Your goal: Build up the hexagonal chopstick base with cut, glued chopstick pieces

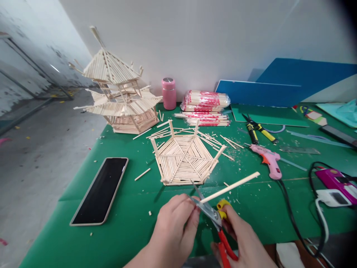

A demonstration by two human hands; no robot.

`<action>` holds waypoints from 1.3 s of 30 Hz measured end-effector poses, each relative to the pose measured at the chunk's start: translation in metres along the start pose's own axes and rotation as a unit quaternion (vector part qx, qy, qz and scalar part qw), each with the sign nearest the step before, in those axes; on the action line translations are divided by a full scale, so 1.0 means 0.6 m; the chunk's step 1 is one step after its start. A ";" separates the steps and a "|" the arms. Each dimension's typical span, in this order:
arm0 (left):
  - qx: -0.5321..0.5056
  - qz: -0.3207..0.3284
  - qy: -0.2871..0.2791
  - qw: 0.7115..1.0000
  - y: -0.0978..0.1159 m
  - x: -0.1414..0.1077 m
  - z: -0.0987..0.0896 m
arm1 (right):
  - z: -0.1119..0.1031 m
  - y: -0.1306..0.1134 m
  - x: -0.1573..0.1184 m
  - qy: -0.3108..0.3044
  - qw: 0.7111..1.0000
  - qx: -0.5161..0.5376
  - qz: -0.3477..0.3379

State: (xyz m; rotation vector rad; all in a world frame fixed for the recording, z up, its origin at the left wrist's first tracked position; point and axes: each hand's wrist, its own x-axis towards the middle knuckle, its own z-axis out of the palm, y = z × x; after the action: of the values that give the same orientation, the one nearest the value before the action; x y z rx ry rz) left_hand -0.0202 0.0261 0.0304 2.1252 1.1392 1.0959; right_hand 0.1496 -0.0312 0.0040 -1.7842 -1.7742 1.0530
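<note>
My left hand [178, 219] is closed, pinching one end of a pale wooden stick [231, 187] whose free length slants up to the right. My right hand [242, 238] grips scissors [213, 214] with red and yellow handles. The scissor blades are parted, and the stick lies between them close to my left fingertips. Just beyond sits a hexagonal stick base [185, 158] with short posts standing at its corners. The stick's gripped end is hidden by my fingers.
A stick pagoda [119, 96] stands at the back left. A phone [100, 191] lies at left. Behind the base are a pink flask [169, 93] and bagged sticks [205, 100]. To the right lie pliers [259, 130], a pink glue gun [267, 160] and cables [290, 212].
</note>
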 end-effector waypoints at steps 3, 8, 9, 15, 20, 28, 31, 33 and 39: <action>-0.015 0.017 -0.010 1.000 -0.003 0.000 0.001 | 0.003 0.006 -0.004 0.021 1.000 -0.019 0.004; -0.152 -0.064 -0.076 0.983 -0.001 0.012 -0.018 | 0.004 0.006 -0.013 0.028 1.000 -0.003 0.012; -0.176 -0.091 -0.095 0.975 0.000 0.015 -0.021 | 0.003 0.004 -0.013 0.028 1.000 0.010 0.008; -0.168 -0.114 -0.099 0.974 0.001 0.012 -0.016 | 0.000 -0.004 -0.001 0.008 0.999 0.041 -0.008; -0.014 0.004 -0.004 1.000 -0.005 -0.002 -0.001 | 0.000 0.000 -0.001 -0.003 1.000 -0.015 0.024; -0.105 -0.011 -0.077 0.991 -0.003 0.014 -0.015 | 0.012 0.017 -0.009 0.010 1.000 0.009 0.008; -0.090 -0.013 -0.077 0.993 -0.003 0.011 -0.010 | 0.011 0.011 -0.001 0.004 0.999 0.049 0.001; -0.038 -0.002 -0.049 0.998 -0.005 0.006 -0.003 | 0.008 0.006 0.004 -0.016 0.998 0.055 0.014; -0.084 -0.055 -0.090 0.991 -0.007 0.006 -0.006 | 0.004 0.014 -0.002 -0.042 0.998 0.016 0.054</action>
State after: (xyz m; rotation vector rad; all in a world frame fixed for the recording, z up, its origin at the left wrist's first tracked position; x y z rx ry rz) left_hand -0.0237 0.0314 0.0311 1.9619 1.0294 0.8963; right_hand 0.1534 -0.0339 -0.0035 -1.8598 -1.7160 1.2087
